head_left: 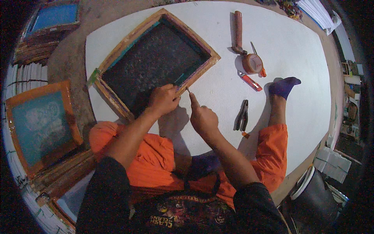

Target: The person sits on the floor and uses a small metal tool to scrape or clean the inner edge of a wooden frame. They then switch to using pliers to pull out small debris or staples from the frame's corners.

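Head view: the wooden frame point(213, 57), upper left of centre, looks light and stiff, its dark mesh point(154, 58) likely delicate, so the rails point(199, 73) suit gripping; the left hand point(163, 99) curls over the lower-right one, the right hand point(204, 119) clasping a slim tool point(187, 89) beside it.

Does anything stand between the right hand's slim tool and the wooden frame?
Nothing visible. The slim tool in the right hand points at the near right rail of the wooden frame; contact is unclear. The left hand is at that rail, left of the tip; the pliers lie off to the right.
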{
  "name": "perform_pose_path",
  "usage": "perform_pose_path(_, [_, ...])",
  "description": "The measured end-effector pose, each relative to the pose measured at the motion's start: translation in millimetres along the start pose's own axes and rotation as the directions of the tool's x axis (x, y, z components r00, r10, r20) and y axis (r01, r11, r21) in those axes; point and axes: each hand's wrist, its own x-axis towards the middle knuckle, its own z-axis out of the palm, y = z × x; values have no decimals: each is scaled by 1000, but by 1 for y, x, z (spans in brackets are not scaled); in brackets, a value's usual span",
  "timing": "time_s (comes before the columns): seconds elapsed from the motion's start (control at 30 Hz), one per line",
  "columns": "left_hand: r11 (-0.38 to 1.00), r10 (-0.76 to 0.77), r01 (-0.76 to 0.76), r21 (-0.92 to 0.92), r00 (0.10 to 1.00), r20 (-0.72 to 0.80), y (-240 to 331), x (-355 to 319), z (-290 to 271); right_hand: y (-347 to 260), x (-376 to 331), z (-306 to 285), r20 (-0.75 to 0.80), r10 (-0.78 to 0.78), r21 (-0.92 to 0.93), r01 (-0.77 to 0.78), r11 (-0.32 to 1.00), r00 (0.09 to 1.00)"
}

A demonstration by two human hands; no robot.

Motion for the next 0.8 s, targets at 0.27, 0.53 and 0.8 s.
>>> perform_pose_path(0.27, [996,-15,8,-84,996,-82,0,-4,7,18,-7,3,-63,63,150,-53,987,996])
perform_pose_path(0.53, [998,-61,62,-29,998,15,3,0,-2,16,-2,6,-54,25,159,-16,987,998])
perform_pose_path(0.8, [998,-38,36,-61,998,-46,-1,-3,4,12,1,1,-32,14,72,-12,997,999])
